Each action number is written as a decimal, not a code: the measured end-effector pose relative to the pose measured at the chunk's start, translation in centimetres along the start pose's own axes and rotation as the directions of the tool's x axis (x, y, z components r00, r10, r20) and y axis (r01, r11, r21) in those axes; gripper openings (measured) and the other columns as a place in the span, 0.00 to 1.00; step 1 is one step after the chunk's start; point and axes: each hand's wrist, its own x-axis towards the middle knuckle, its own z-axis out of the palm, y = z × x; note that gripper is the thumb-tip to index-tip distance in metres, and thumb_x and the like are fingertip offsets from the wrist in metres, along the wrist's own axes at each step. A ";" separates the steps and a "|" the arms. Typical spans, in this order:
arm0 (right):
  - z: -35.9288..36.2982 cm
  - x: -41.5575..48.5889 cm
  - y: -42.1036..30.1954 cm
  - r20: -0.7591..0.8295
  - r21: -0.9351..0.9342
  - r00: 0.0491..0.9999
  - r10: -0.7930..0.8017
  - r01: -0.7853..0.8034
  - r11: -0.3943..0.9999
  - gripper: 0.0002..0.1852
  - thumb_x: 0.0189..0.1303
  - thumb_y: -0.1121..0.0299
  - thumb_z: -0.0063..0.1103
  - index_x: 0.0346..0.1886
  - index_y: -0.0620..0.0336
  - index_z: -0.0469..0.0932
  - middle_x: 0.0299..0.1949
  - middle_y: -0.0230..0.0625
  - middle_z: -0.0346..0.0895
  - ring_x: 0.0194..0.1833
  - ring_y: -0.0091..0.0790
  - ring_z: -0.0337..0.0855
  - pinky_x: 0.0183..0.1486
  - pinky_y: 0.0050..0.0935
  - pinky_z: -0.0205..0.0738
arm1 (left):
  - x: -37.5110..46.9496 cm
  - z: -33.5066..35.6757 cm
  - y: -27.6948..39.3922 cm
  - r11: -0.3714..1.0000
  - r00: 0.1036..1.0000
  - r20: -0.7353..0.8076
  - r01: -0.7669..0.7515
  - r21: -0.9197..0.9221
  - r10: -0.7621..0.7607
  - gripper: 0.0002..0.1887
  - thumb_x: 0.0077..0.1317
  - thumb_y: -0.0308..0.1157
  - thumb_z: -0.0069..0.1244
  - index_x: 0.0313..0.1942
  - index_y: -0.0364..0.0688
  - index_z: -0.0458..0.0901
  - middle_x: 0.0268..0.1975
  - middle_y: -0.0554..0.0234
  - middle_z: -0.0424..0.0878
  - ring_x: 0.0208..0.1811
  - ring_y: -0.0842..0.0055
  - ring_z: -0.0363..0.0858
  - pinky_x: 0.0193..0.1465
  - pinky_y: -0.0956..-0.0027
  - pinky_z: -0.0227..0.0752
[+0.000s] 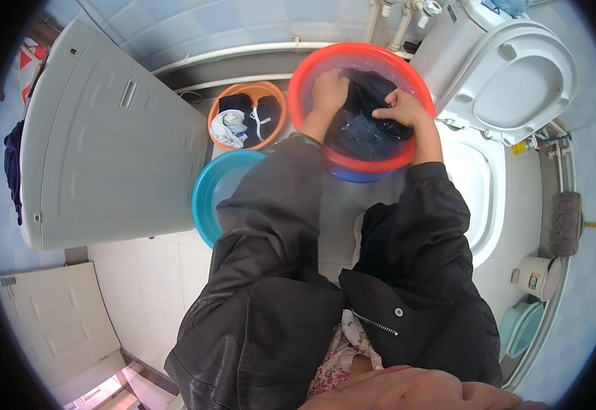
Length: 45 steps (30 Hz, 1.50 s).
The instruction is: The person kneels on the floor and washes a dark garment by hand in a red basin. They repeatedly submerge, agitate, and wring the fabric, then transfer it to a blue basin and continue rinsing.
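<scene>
A red plastic basin (pixel 298 84) holds water and a dark wet cloth garment (pixel 372 87). My left hand (pixel 330 89) grips the garment's left part, its fingers curled into the fabric. On the other side my right hand (pixel 400 108) pinches the cloth between thumb and fingers. Part of the garment lies under the water, so its full shape is hidden. Beneath the red basin shows the rim of a blue basin (pixel 359 176).
An orange basin (pixel 282 115) with dark and white clothes stands left, beside a turquoise basin (pixel 204 205). A white appliance (pixel 118 138) rises farther left. The toilet (pixel 498 205), its lid up, borders the right side. Pipes (pixel 246 51) run along the tiled wall.
</scene>
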 end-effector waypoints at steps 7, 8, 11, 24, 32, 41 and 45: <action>1.3 0.8 0.6 -0.278 0.018 0.960 -0.022 0.028 0.999 0.19 0.52 0.61 0.67 0.47 0.55 0.79 0.51 0.41 0.78 0.51 0.41 0.78 0.54 0.38 0.70 | 0.9 -1.1 2.4 0.815 0.981 0.003 0.162 -0.556 -0.193 0.14 0.59 0.27 0.46 0.41 0.27 0.81 0.34 0.53 0.84 0.35 0.69 0.82 0.41 0.67 0.72; 0.9 1.2 0.9 -0.308 0.153 0.951 -0.037 0.088 0.984 0.17 0.53 0.62 0.65 0.46 0.56 0.80 0.50 0.41 0.79 0.50 0.39 0.79 0.53 0.36 0.71 | 1.0 -1.4 2.7 0.744 0.974 0.031 0.190 -0.641 -0.223 0.14 0.60 0.26 0.46 0.42 0.26 0.80 0.34 0.55 0.84 0.34 0.71 0.81 0.41 0.68 0.72; -0.1 2.0 1.0 -0.443 0.642 0.897 0.008 0.311 0.701 0.14 0.61 0.67 0.59 0.47 0.64 0.77 0.41 0.38 0.81 0.42 0.31 0.80 0.48 0.29 0.71 | 1.4 -2.8 3.4 0.590 0.956 0.136 0.269 -0.761 -0.262 0.14 0.61 0.27 0.46 0.45 0.29 0.80 0.36 0.55 0.84 0.34 0.72 0.81 0.40 0.70 0.73; -3.3 0.0 -2.3 -0.570 0.780 0.812 0.126 0.485 0.395 0.07 0.65 0.70 0.56 0.40 0.64 0.75 0.34 0.35 0.80 0.34 0.24 0.79 0.38 0.21 0.73 | 2.4 -6.3 3.5 0.895 0.982 0.164 0.153 -0.419 -0.091 0.23 0.52 0.32 0.64 0.49 0.37 0.78 0.44 0.54 0.82 0.41 0.73 0.81 0.44 0.71 0.75; 0.3 2.8 0.0 -0.551 0.732 0.808 0.210 0.346 0.588 0.12 0.63 0.68 0.59 0.44 0.69 0.76 0.38 0.38 0.80 0.39 0.26 0.78 0.45 0.23 0.69 | 1.5 -4.1 1.3 0.992 0.991 0.125 -0.066 0.111 0.052 0.39 0.46 0.41 0.67 0.60 0.46 0.71 0.63 0.39 0.66 0.65 0.49 0.65 0.64 0.59 0.63; 3.8 3.5 2.0 -0.444 0.272 0.894 -0.056 0.194 0.943 0.34 0.58 0.46 0.58 0.62 0.59 0.70 0.61 0.51 0.70 0.65 0.48 0.68 0.65 0.39 0.60 | -1.5 0.1 1.0 0.780 0.927 0.357 -0.139 0.610 -0.114 0.51 0.49 0.70 0.52 0.71 0.66 0.50 0.75 0.51 0.40 0.75 0.47 0.37 0.68 0.30 0.30; 5.0 3.2 1.7 -0.275 -0.050 0.961 -0.019 0.006 0.999 0.46 0.54 0.36 0.56 0.71 0.52 0.58 0.71 0.49 0.55 0.71 0.51 0.54 0.70 0.45 0.51 | -1.3 0.4 0.3 0.750 0.891 0.377 -0.065 0.659 -0.254 0.52 0.51 0.68 0.53 0.72 0.65 0.45 0.76 0.52 0.40 0.76 0.50 0.37 0.69 0.32 0.32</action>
